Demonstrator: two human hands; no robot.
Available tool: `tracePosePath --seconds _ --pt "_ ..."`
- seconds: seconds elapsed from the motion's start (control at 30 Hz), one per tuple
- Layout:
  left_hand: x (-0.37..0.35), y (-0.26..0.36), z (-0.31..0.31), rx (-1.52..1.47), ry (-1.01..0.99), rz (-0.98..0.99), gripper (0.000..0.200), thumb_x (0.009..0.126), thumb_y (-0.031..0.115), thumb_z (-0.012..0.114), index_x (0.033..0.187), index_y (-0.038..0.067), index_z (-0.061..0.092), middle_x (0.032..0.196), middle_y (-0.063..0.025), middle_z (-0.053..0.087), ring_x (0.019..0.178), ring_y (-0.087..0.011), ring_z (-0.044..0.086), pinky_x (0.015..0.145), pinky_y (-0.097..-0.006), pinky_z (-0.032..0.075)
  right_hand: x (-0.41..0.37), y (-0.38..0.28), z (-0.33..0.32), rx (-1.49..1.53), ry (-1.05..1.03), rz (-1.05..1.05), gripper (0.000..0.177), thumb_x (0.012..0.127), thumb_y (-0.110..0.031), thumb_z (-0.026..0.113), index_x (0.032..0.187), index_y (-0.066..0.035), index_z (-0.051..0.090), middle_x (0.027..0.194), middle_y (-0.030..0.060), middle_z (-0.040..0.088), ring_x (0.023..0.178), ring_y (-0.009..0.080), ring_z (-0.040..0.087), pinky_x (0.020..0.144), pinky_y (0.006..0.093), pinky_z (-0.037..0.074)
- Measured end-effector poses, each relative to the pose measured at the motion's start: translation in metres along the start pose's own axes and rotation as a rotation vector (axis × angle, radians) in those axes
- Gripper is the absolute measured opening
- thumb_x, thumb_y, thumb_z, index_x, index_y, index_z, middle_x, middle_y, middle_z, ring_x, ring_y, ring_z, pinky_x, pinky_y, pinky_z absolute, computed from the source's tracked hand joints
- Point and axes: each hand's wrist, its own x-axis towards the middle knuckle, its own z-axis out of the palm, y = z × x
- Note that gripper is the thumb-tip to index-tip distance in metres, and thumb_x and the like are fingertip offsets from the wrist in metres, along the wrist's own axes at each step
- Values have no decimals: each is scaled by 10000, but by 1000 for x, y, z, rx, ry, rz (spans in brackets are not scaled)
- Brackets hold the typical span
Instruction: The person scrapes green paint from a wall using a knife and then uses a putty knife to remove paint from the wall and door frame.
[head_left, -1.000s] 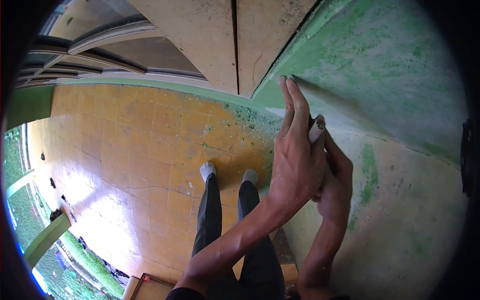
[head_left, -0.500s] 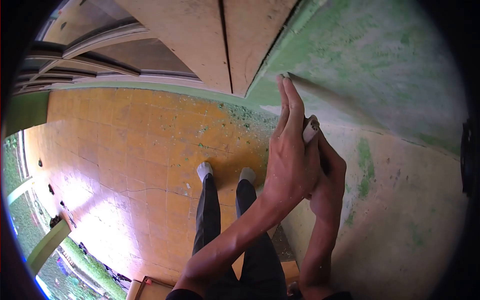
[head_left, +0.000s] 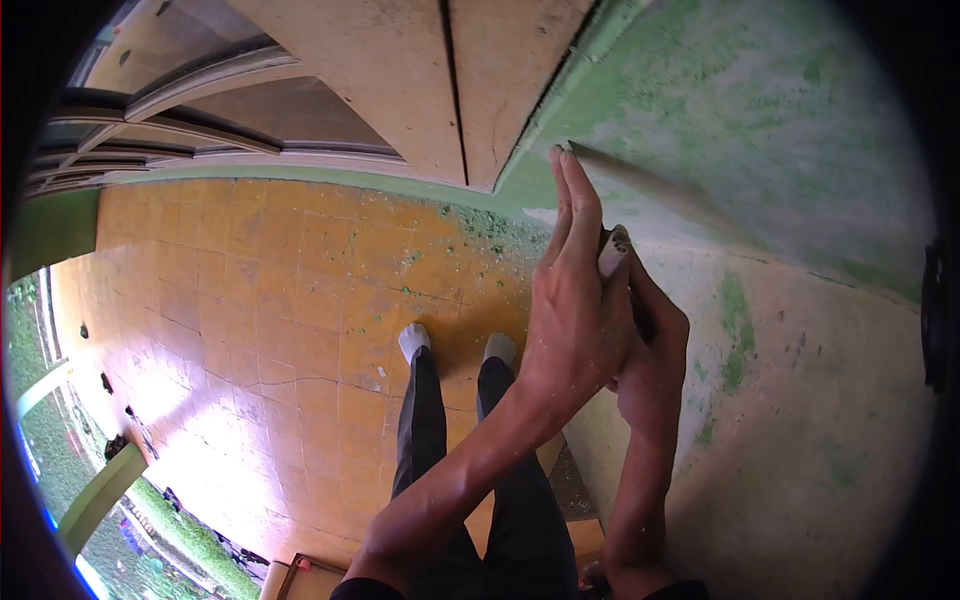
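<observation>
My left hand [head_left: 578,290] has its fingers stretched out together toward the green wall, the fingertips at or very near its surface. Close against it on the right, my right hand [head_left: 660,335] is closed with bent fingers round a pale handle [head_left: 614,252]. The handle's rounded end, with small holes in it, sticks up between the two hands. The rest of the tool is hidden behind the hands. Both wrists are close together. The wall [head_left: 700,120] is patchy, with green paint and pale bare areas.
Green flakes [head_left: 490,235] lie on the orange tiled floor [head_left: 290,290] along the wall's foot. My feet [head_left: 412,340] stand below the hands. A wooden panel [head_left: 400,80] and window frames [head_left: 220,75] are at the upper left. A brown object [head_left: 310,578] is at the bottom edge.
Both hands have shifted very slightly left in view together with the handle. Their grip and pose look the same.
</observation>
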Motion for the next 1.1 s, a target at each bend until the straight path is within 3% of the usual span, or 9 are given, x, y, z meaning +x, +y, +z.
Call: tracePosePath --seconds 0.07,0.2,0.3,0.4,0.63,0.7,0.73,0.9,1.1 --pt "1 5 -1 -46 -92 14 701 917 -28 443 1501 -111 65 1496 -426 180 1373 -541 239 1099 -463 362 2 0 -1 -25 -9 -9 480 948 -32 558 1408 68 461 1265 156 624 1110 142 576 941 256 456" --pt "-1 6 2 -98 -86 -143 666 990 77 497 1522 -69 123 1478 -386 295 1270 -370 525 994 -368 448 -1 2 -7 -26 -5 25 472 953 -34 550 1406 67 464 1254 149 628 1104 138 574 932 252 459" --pt "-2 -6 13 163 68 105 662 984 55 485 1525 -69 124 1322 -369 511 1030 -304 641 860 -353 500 13 -4 -8 21 -97 72 476 956 -44 556 1410 63 463 1255 140 627 1102 135 575 929 251 461" --pt "-3 2 -4 35 -92 -137 664 985 58 486 1530 -65 128 845 -181 598 737 -161 540 670 -329 488 3 7 -8 3 -48 56 487 954 -54 571 1415 57 459 1240 118 628 1083 117 572 921 247 463" --pt "-2 -4 0 60 -44 -141 669 988 72 502 1516 -98 128 880 -206 621 748 -169 564 686 -322 494 6 7 -5 -31 -50 46 482 946 -45 557 1406 64 466 1240 127 636 1090 112 577 936 252 467" --pt "0 -13 6 228 54 229 673 992 82 502 1522 -86 124 879 -211 623 754 -164 565 696 -322 495 4 6 -1 4 -27 -41 480 943 -42 552 1403 66 469 1218 125 646 1075 104 577 922 248 470" --pt "0 -13 4 233 56 233 673 992 82 502 1522 -86 124 879 -211 623 754 -164 565 696 -322 495 5 1 -3 -24 -40 1 477 943 -39 550 1401 68 471 1208 126 652 1066 107 580 919 252 472" --pt "-5 12 -3 -26 -86 -112 656 1002 87 478 1542 -40 128 850 -187 589 765 -166 544 705 -332 481 2 4 -5 -97 0 -46 476 943 -42 553 1399 67 474 1182 130 663 1039 113 590 907 260 477" --pt "4 5 -9 73 -53 -135 656 1000 95 485 1540 -41 138 822 -164 563 752 -166 528 702 -330 474 11 -5 3 -64 -78 -8 470 947 -49 557 1400 51 483 1146 124 671 1030 103 584 904 254 472"
